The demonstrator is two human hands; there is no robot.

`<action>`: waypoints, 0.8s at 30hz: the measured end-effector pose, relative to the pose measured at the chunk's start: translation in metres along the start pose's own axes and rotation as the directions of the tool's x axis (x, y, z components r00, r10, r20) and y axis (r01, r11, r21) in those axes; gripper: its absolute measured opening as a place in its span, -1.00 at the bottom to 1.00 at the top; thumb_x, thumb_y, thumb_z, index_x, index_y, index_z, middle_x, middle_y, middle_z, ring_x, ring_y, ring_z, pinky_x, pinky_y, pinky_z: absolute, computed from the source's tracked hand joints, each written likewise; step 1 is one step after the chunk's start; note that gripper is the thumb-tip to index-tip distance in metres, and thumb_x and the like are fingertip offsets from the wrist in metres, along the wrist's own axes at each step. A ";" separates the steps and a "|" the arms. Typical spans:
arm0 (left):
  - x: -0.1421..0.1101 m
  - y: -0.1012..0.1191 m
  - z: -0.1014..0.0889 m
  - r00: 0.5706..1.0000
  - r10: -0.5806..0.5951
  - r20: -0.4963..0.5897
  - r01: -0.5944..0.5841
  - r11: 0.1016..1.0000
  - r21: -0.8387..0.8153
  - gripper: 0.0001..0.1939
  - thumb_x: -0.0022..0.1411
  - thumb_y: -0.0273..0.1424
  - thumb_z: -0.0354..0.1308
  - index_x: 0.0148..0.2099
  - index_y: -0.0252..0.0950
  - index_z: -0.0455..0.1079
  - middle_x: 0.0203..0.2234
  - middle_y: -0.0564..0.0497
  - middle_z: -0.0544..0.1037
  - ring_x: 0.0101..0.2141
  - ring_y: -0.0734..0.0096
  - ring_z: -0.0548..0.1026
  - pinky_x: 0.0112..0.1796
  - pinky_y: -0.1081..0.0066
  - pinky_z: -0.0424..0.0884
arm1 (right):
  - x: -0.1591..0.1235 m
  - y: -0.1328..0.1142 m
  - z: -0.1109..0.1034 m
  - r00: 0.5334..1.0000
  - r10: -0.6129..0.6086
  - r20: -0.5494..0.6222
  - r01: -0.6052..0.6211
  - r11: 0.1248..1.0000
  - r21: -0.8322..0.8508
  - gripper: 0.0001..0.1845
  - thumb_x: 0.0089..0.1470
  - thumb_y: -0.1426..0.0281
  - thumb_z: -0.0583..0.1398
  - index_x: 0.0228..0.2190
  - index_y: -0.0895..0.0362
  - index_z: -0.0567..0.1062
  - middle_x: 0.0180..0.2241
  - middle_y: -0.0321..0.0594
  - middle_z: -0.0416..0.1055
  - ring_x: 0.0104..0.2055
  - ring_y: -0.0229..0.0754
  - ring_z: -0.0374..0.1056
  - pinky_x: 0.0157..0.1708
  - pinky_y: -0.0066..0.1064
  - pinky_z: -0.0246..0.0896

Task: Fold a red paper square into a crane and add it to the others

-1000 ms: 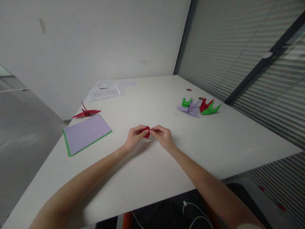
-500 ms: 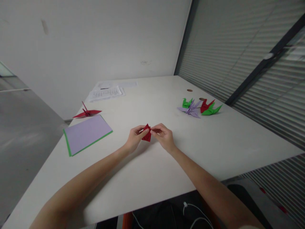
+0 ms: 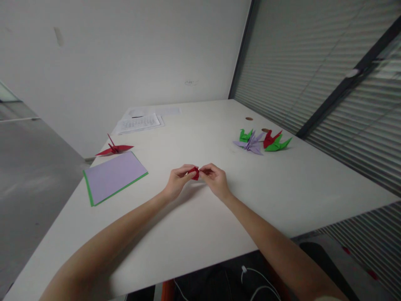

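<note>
Far left of the frame, a bit above the middle, there's a red crane [image 3: 117,149] with its wings spread, sitting on the white table [image 3: 203,133]. Just below it is a flat purple sheet [image 3: 115,177], with green paper [image 3: 88,190] poking out along its left and bottom edges. Further up, left of center, some printed pages [image 3: 140,121] lie near the wall. Then dead center you've got the left hand [image 3: 178,180], thumb on the near side and fingers behind, gripping a small folded red paper [image 3: 195,174]. The paper sits right out at the tips of that grip, between thumb and fingers, mostly covered, with its right part sticking out into the gap between the two hands. The right hand [image 3: 216,179] has thumb and index pinched in on the paper's upper right edge, so it's basically bridged fingertip to fingertip; the folds are too small to make out. Right of center and higher up, there's a little bunch: a small green crane [image 3: 245,136] behind a purple crane [image 3: 251,145], then another red one [image 3: 270,139] and a bigger green one [image 3: 278,145], near the blinds [image 3: 354,138].
</note>
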State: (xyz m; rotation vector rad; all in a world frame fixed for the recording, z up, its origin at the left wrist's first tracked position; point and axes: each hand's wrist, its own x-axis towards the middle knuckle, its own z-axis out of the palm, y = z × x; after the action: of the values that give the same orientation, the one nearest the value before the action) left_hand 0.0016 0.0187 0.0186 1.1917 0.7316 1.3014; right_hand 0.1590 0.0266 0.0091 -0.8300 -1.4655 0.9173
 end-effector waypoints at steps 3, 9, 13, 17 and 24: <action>0.000 0.000 0.001 1.000 -0.006 0.000 0.006 1.000 0.015 -0.76 0.01 -0.31 0.33 -0.26 -0.31 0.56 -0.23 -0.07 0.53 -0.28 0.34 0.49 -0.19 0.28 0.43 | 0.000 -0.001 -0.001 1.000 -0.002 0.005 0.002 1.000 -0.020 -0.85 -0.03 0.27 0.27 -0.44 0.10 0.49 -0.44 -0.22 0.43 -0.38 -0.19 0.39 -0.33 -0.34 0.35; 0.000 -0.002 0.000 0.996 -0.034 -0.086 0.046 0.988 0.150 -0.66 -0.02 -0.25 0.34 -0.19 -0.31 0.54 -0.26 -0.06 0.59 -0.28 0.33 0.51 -0.22 0.32 0.43 | 0.002 -0.002 -0.001 1.000 -0.009 -0.009 0.008 0.999 -0.051 -0.84 -0.05 0.27 0.28 -0.50 0.11 0.50 -0.47 -0.23 0.43 -0.41 -0.20 0.37 -0.37 -0.36 0.32; -0.001 -0.003 0.000 0.995 -0.039 -0.088 0.055 0.981 0.186 -0.69 0.01 -0.22 0.32 -0.22 -0.31 0.54 -0.32 -0.05 0.60 -0.37 0.37 0.51 -0.31 0.38 0.42 | 0.003 -0.001 -0.001 0.991 0.127 0.034 -0.129 0.989 0.074 -0.76 -0.12 0.21 0.31 -0.50 0.12 0.48 -0.51 -0.26 0.45 -0.45 -0.23 0.36 -0.37 -0.36 0.32; -0.003 0.002 0.002 0.996 -0.048 -0.073 0.059 0.985 0.160 -0.73 0.03 -0.24 0.31 -0.25 -0.32 0.54 -0.36 -0.05 0.59 -0.38 0.41 0.49 -0.32 0.40 0.39 | 0.003 -0.005 -0.001 0.976 0.211 0.061 -0.218 0.963 0.157 -0.73 -0.19 0.21 0.35 -0.50 0.12 0.47 -0.52 -0.30 0.43 -0.47 -0.27 0.33 -0.39 -0.38 0.29; -0.002 0.006 0.004 0.996 -0.056 -0.067 0.062 0.994 0.093 -0.75 0.02 -0.25 0.32 -0.32 -0.34 0.53 -0.46 -0.01 0.55 -0.45 0.49 0.43 -0.37 0.46 0.32 | 0.003 -0.007 0.002 0.969 0.239 0.069 -0.248 0.949 0.192 -0.72 -0.18 0.19 0.35 -0.50 0.13 0.47 -0.53 -0.32 0.41 -0.48 -0.29 0.30 -0.39 -0.39 0.26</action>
State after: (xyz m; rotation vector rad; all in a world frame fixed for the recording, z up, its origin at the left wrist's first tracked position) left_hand 0.0027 0.0148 0.0244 1.1994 0.8779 1.2723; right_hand 0.1571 0.0260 0.0162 -0.8572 -1.3011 1.2547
